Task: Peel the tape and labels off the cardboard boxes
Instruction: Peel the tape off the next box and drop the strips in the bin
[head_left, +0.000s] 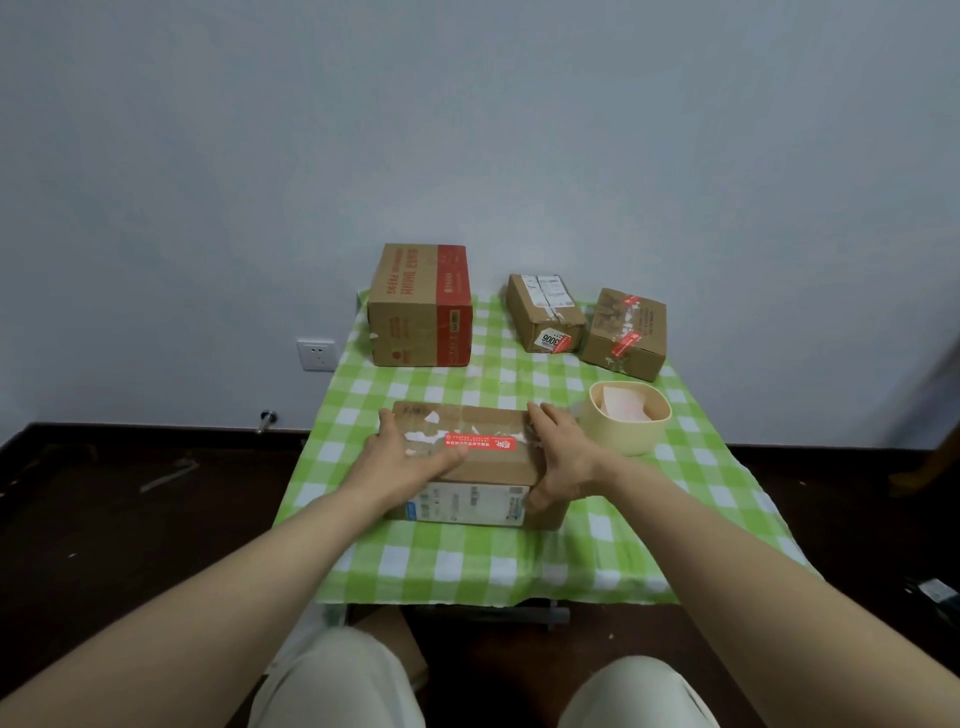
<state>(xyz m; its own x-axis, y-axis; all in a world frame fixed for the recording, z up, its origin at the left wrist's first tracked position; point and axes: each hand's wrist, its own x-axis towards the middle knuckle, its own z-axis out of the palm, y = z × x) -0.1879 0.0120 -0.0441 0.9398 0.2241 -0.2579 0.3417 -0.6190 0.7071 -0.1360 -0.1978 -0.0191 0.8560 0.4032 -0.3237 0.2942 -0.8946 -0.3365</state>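
Large red-banded box stood at back left of green-checked tabletop, left hand laid flat, fingers spread, on near cardboard box, red tape strip stuck across its top, right end clasped by right hand, beige tub just beside

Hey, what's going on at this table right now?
A seated person has both hands on the nearest cardboard box on the green checked table. The left hand rests flat on its top beside a red label. The right hand holds its right end, thumb on the front face. Tape and labels are still on it. A large box and two small boxes wait behind.
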